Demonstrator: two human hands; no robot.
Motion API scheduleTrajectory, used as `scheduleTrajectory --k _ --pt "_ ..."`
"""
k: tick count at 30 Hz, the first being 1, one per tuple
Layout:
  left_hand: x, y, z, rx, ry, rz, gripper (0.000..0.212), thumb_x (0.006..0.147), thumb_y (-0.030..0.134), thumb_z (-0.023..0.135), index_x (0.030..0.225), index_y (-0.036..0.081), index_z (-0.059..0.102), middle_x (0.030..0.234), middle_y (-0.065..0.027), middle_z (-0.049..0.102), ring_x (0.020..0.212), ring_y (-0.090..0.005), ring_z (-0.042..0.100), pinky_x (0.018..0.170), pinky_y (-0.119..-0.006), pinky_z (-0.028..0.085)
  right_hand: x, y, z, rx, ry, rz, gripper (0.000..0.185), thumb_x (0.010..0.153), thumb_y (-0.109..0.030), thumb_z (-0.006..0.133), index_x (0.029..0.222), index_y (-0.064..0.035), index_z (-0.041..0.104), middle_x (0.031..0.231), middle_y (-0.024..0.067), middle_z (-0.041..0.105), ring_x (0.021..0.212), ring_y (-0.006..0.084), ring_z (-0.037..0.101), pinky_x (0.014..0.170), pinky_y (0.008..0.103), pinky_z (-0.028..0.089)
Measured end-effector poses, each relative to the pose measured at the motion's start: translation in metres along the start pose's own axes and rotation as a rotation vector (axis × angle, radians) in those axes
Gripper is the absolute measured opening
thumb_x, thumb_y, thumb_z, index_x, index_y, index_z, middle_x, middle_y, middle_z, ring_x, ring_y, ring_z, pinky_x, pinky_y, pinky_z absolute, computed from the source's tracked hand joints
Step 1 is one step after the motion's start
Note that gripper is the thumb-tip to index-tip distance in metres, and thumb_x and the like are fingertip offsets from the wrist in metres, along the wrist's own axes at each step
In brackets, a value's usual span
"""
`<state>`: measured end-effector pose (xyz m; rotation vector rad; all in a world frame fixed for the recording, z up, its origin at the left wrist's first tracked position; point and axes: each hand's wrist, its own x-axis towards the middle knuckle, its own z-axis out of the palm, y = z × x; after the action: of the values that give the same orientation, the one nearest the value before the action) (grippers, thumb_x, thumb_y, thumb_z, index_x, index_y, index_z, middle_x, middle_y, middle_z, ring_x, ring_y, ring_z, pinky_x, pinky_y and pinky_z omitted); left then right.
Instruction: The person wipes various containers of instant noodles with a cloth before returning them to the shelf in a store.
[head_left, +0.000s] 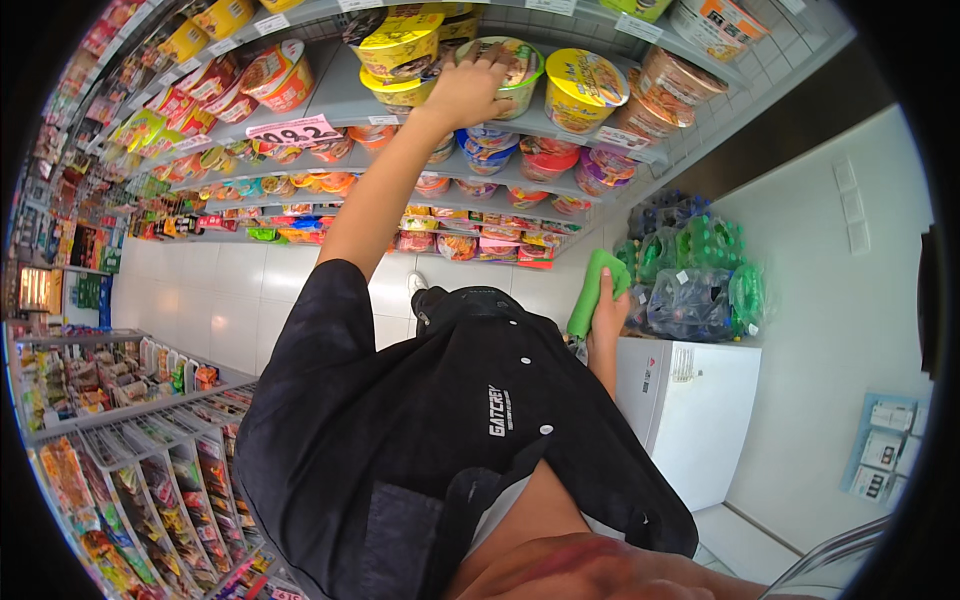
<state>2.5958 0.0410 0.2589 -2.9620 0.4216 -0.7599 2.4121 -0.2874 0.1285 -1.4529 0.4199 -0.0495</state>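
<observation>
My left hand (471, 86) reaches onto the upper shelf and grips a green-rimmed instant noodle bowl (525, 71), its fingers over the lid and its thumb at the front side. Just left of it, yellow noodle bowls (397, 49) are stacked; another yellow bowl (585, 86) stands to the right. Down at my right side, my right hand (609, 307) holds a folded green cloth (589, 296).
Shelves below hold more noodle bowls (487, 150). A pink price sign (292, 135) hangs on the shelf edge (345, 116). At right are wrapped bottle packs (690, 300), a white cabinet (705, 412) and a wall (817, 300). Snack racks (150, 427) stand at lower left.
</observation>
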Motion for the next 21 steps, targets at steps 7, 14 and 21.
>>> scheduleTrajectory --k 7,14,21 --pt "-0.013 0.015 -0.027 -0.007 0.193 0.039 0.07 0.082 0.042 0.064 0.135 0.004 0.039 0.142 -0.0173 0.039 0.131 -0.038 0.034 0.105 -0.058 0.026 0.006 0.0 0.003 0.032 -0.029 -0.064 0.028 0.093 -0.026 0.06 0.108 -0.0025 0.061 0.088 -0.0004 0.061 0.074 0.0064 0.053 0.065 0.0226 0.043" --pt "-0.074 0.051 -0.085 -0.358 0.196 0.067 0.079 0.081 0.048 0.063 0.138 0.001 0.037 0.144 -0.0196 0.034 0.135 -0.0393 0.029 0.108 -0.058 0.021 -0.005 -0.016 0.014 0.129 0.045 -0.045 0.031 0.093 -0.029 0.058 0.11 -0.0025 0.06 0.088 0.0014 0.061 0.072 0.0081 0.055 0.064 0.0231 0.044" --pt "-0.144 0.082 -0.116 -0.924 -0.02 -0.057 0.081 0.081 0.039 0.068 0.143 0.001 0.031 0.149 -0.0174 0.03 0.139 -0.034 0.024 0.112 -0.046 0.018 -0.036 -0.107 0.044 0.211 -0.116 -0.439 0.027 0.094 -0.023 0.057 0.108 -0.0005 0.058 0.088 0.0044 0.062 0.075 0.0128 0.058 0.068 0.0261 0.047"
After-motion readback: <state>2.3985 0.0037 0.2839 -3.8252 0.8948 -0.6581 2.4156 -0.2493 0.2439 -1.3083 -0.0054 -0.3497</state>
